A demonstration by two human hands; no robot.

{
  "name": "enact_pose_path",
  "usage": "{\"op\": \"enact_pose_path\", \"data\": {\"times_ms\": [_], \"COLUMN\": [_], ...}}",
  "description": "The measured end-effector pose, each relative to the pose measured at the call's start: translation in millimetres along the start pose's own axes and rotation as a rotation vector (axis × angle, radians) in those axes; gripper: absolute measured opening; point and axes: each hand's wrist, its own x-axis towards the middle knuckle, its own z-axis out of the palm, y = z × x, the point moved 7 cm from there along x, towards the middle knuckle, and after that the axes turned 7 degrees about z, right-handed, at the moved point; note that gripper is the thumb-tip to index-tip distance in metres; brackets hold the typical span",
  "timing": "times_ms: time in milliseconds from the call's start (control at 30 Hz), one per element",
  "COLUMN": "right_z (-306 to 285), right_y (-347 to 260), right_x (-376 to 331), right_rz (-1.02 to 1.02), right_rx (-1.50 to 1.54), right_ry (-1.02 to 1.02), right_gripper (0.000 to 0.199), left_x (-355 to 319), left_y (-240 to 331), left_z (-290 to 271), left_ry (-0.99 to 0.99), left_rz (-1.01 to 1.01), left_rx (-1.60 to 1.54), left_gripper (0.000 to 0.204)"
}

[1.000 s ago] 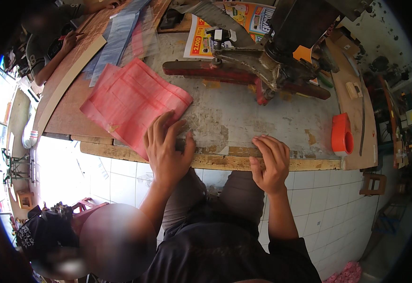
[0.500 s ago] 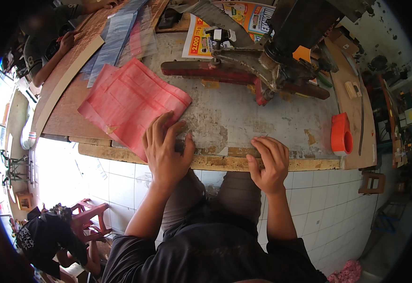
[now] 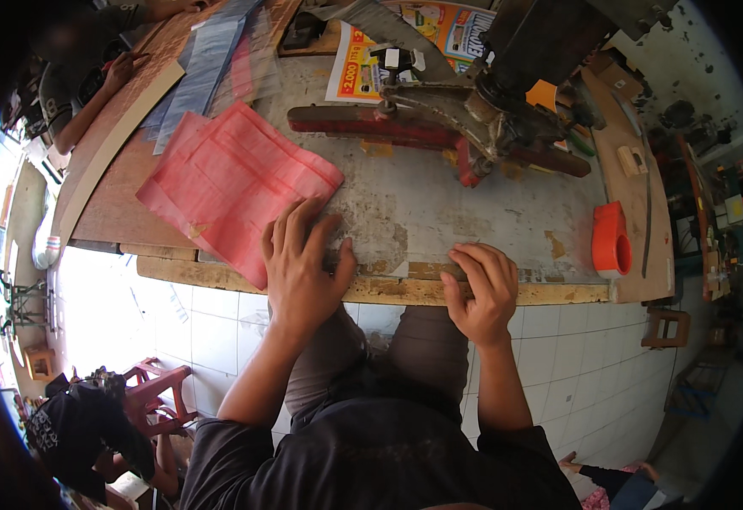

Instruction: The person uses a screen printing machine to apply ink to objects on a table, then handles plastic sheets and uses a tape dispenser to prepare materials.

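Two hands, left hand [image 3: 305, 276] and right hand [image 3: 486, 293], are at the near edge of the surface [image 3: 452, 219]. The left grip is somewhat spread, thumb apart, pinching nothing visible. The right grip has fingers together, loosely bent, and seems empty also. The red sheet [image 3: 231, 178] lies ahead and to the left of the left hand, the nearer one, whose fingers overlap its right edge; whether they press, I cannot tell. Almost square, it lies aslant, without clear long axis. Beyond are the machine [image 3: 550, 42] and blue strips [image 3: 206, 72].
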Motion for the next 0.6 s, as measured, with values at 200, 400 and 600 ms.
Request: {"op": "enact_pose_path", "data": {"times_ms": [200, 400, 600], "right_z": [0.7, 20.7, 60.9], "right_y": [1.1, 14.1, 49.6], "right_x": [2.1, 38.3, 85.8], "right_rz": [0.030, 0.035, 0.063], "right_rx": [0.007, -0.102, -0.142], "right_ry": [-0.091, -0.408, -0.439], "right_gripper": [0.044, 0.077, 0.086], "left_x": [-1.2, -2.4, 2.3], "left_y": [-1.7, -3.2, 3.3], "left_z": [0.4, -3.3, -5.1], "left_ry": [0.006, 0.029, 0.036], "left_rz": [0.002, 0.001, 0.021], "left_rx": [-0.022, -0.037, -0.046], "left_gripper": [0.034, 0.032, 0.031]}}
